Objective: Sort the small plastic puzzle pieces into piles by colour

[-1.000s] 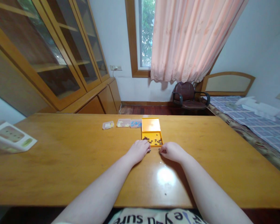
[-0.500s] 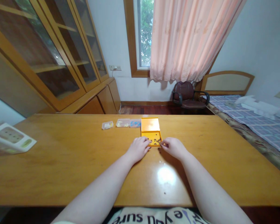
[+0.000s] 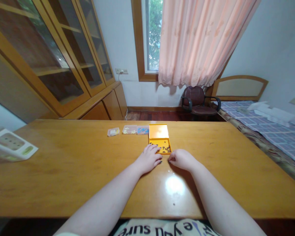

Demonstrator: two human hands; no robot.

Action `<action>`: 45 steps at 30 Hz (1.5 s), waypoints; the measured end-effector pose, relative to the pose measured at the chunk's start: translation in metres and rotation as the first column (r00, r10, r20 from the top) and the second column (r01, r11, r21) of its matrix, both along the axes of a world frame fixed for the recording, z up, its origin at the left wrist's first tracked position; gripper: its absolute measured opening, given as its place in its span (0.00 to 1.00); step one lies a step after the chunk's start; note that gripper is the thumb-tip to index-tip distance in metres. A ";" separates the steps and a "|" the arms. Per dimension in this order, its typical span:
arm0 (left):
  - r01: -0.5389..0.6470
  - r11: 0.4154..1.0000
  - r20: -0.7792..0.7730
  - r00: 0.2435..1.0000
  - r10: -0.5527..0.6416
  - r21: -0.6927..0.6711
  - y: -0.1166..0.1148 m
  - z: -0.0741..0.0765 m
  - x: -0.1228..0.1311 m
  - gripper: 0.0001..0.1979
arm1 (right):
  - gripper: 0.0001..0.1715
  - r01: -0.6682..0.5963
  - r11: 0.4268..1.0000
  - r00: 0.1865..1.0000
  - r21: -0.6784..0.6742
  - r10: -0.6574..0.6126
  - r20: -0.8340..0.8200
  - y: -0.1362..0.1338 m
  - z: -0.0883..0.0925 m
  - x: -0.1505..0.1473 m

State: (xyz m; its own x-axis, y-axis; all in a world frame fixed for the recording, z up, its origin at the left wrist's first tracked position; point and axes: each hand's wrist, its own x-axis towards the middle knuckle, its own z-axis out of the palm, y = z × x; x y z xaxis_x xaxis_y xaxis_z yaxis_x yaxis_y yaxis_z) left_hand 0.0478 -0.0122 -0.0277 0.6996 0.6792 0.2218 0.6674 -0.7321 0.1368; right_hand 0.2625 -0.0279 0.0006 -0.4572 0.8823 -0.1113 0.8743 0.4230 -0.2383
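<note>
On the wooden table [image 3: 93,177] lies a yellow-orange hinged box [image 3: 150,139] with its lid tipped back, away from me. Several small dark pieces [image 3: 166,149] are scattered in its tray, too small to name. My left hand [image 3: 149,158] rests at the near left corner of the box, fingers spread and partly over the tray. Just in front of the near right corner, my right hand [image 3: 181,158] is closed, its fingertips pinched together near the tabletop. Whatever is between those fingertips, if anything, cannot be made out.
Left of the box lie a clear container with blue pieces [image 3: 142,130], another with pale pieces [image 3: 129,129] and a smaller clear box [image 3: 113,131]. A white case [image 3: 12,144] stands at the far left. A tiny dark speck [image 3: 174,204] lies near the front edge.
My right hand has moved from the tray's near right corner toward me, down to the table. My left hand has shifted slightly toward me, its fingers more spread. The box stays put.
</note>
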 end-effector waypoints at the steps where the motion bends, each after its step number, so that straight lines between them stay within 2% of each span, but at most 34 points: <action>1: 0.004 1.000 0.004 1.000 -0.004 0.005 0.001 0.000 -0.001 0.08 | 0.15 0.000 1.000 1.000 0.006 0.000 0.010 -0.001 0.001 -0.002; 8: 0.014 0.999 0.025 1.000 -0.015 0.051 0.006 -0.001 -0.001 0.04 | 0.13 0.003 0.998 1.000 0.061 -0.004 0.019 -0.001 -0.003 -0.008; 12: 0.029 0.997 0.034 0.999 -0.032 0.075 0.007 -0.004 0.000 0.04 | 0.11 0.082 0.986 0.984 0.145 -0.057 -0.169 0.004 -0.010 -0.003; 16: 0.037 0.994 0.043 0.998 -0.042 0.101 0.007 -0.006 0.000 0.06 | 0.14 0.241 0.948 0.908 0.207 -0.145 -0.392 0.008 -0.018 -0.001; 21: 0.044 0.992 0.063 0.997 -0.051 0.120 0.006 -0.005 0.002 0.06 | 0.19 0.340 0.922 0.864 0.186 -0.228 -0.449 0.011 -0.022 0.002; 24: -0.022 0.992 0.128 0.992 0.006 0.121 0.007 -0.001 0.000 0.07 | 0.18 0.345 0.919 0.857 0.191 -0.225 -0.464 0.010 -0.023 0.002; 28: -0.207 0.977 0.246 0.951 0.188 0.056 0.013 0.002 -0.004 0.09 | 0.18 0.323 0.932 0.858 0.165 -0.215 -0.467 0.009 -0.024 -0.001; 30: -0.265 0.964 0.271 0.927 0.258 -0.011 0.017 -0.002 -0.006 0.14 | 0.18 0.332 0.933 0.850 0.140 -0.231 -0.473 0.011 -0.026 -0.002; 32: -0.288 0.953 0.284 0.909 0.304 -0.100 0.020 -0.007 -0.008 0.25 | 0.17 0.353 0.928 0.836 0.119 -0.256 -0.486 0.013 -0.028 -0.002; 36: -0.264 0.917 0.293 0.889 0.351 -0.297 0.027 -0.018 -0.013 0.44 | 0.19 0.407 0.910 0.767 0.074 -0.296 -0.569 0.022 -0.037 0.000; 40: -0.220 0.897 0.385 0.845 0.372 -0.384 0.039 -0.020 -0.024 0.50 | 0.28 0.398 0.917 0.625 -0.015 -0.283 -0.727 0.035 -0.056 0.005; 43: -0.176 0.887 0.450 0.810 0.377 -0.426 0.048 -0.021 -0.031 0.51 | 0.41 0.319 0.946 0.606 -0.060 -0.252 -0.754 0.044 -0.069 0.008; 45: -0.130 0.887 0.460 0.816 0.349 -0.443 0.050 -0.022 -0.032 0.53 | 0.43 0.274 0.958 0.590 -0.085 -0.237 -0.772 0.049 -0.075 0.009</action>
State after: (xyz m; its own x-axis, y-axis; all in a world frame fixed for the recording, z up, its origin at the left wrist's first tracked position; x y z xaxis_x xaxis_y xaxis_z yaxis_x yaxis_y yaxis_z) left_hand 0.0161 0.0380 -0.0494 0.3581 0.9138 0.1918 0.5626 -0.3751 0.7367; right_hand 0.2713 0.0209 -0.0739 -0.1128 0.9717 0.2077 0.4508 0.2364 -0.8608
